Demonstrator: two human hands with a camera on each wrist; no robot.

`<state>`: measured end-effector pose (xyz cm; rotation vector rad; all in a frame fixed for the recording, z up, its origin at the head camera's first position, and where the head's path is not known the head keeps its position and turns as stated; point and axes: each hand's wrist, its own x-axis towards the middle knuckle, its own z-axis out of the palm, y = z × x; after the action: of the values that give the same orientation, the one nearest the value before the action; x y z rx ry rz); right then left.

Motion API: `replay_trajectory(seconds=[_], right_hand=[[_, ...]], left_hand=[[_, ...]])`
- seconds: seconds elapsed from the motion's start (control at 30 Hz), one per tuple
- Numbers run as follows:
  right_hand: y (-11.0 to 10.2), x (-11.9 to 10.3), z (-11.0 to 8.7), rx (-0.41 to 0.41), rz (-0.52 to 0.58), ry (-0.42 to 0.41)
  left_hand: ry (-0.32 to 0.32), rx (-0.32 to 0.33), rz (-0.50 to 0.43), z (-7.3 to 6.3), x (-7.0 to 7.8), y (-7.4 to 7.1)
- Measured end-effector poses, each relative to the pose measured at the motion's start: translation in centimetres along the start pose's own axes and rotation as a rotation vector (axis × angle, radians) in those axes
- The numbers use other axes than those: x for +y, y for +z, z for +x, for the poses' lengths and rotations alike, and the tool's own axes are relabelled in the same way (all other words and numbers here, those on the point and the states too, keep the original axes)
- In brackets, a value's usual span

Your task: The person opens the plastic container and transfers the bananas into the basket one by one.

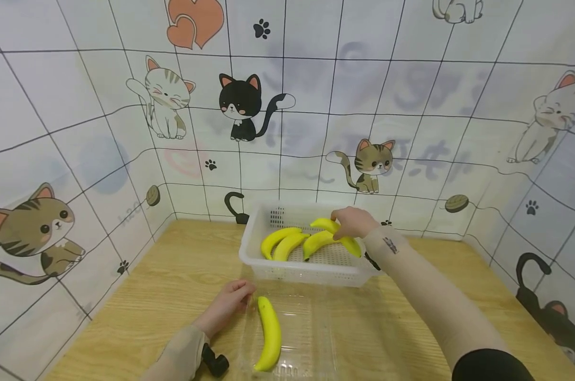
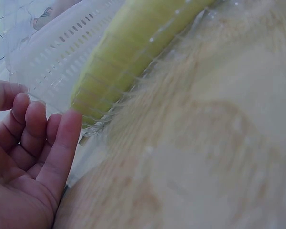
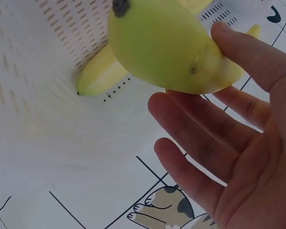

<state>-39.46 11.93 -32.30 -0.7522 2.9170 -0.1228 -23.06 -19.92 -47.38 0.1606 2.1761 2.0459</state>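
My right hand holds a yellow banana over the right part of a white perforated basket. In the right wrist view the thumb lies on one side of it and the fingers on the other. Several more bananas lie inside the basket. At the near side, a clear plastic box holds one banana lengthwise along its left side. My left hand pinches the box's far left corner between thumb and finger, seen close up in the left wrist view.
Everything stands on a wood-grain table. Behind the basket and at both sides rises a white grid-patterned covering printed with cartoon cats. A black strap piece sits at the left wrist, close by the plastic box.
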Motion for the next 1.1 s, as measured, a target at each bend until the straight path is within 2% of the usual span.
replay_trajectory(seconds=[0.07,0.27,0.43,0.73,1.1], right_hand=[[0.2,0.0,-0.3,0.002,0.016,0.01],[0.8,0.0,-1.1,-0.023,0.158,0.062],[1.1,0.3,-1.6,-0.045,0.194,0.103],[1.9,1.6,-2.4,-0.048,0.098,0.088],[2.2,2.5,-3.5,0.0,-0.011,0.078]], left_hand=[[0.004,-0.003,0.001,-0.1,-0.1,0.0],[0.013,-0.003,-0.005,0.0,-0.2,-0.1],[-0.005,0.001,-0.016,0.0,-0.3,0.0],[0.019,-0.002,0.012,0.2,-0.5,-0.2],[0.012,0.001,0.0,0.4,-0.7,-0.3]])
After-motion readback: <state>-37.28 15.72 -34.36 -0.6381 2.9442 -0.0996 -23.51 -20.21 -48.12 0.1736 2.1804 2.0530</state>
